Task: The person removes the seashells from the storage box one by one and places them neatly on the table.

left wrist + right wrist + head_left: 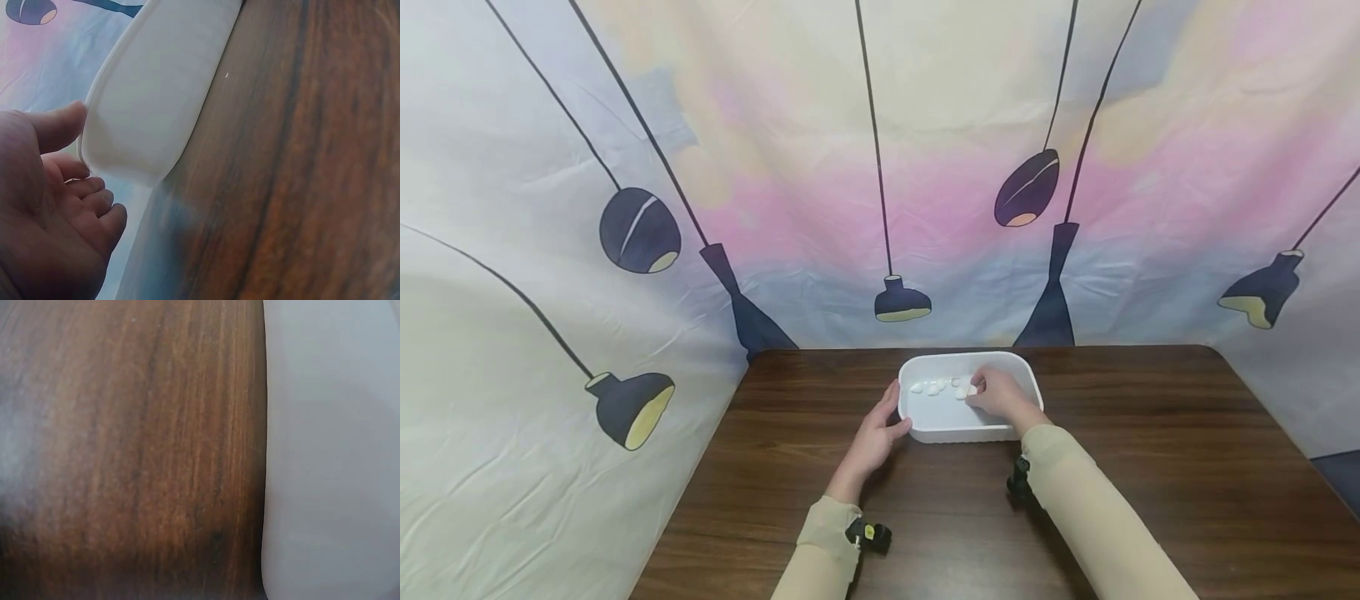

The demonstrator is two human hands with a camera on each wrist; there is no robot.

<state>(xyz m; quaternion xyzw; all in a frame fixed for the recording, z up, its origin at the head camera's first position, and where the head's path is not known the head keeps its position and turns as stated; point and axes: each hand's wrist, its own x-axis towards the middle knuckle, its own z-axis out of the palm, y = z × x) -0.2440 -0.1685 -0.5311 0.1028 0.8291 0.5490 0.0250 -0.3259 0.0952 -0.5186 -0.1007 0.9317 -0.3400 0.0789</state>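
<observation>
A white rectangular tub (964, 434) with rounded corners stands on the table. My left hand (874, 437) holds its left end, thumb at the near corner and fingers along the outer side. The left wrist view shows that hand (62, 206) with thumb and forefinger at the rim. Several small white pebble-like pieces (933, 389) lie on the tub's floor, towards its far side. My right hand (1000, 394) reaches over the near right rim into the tub, its thumb and fingertips pinching a white piece (972, 389). In the right wrist view only the tub's outer wall (331, 450) shows beside the table.
The dark wood-grain table (1150, 450) runs under the tub and both forearms. Behind it hangs a pastel cloth (820, 167) printed with dark lamps, close to the table's far edge. A black wrist mount (870, 535) sits on the left sleeve, another (1018, 482) on the right.
</observation>
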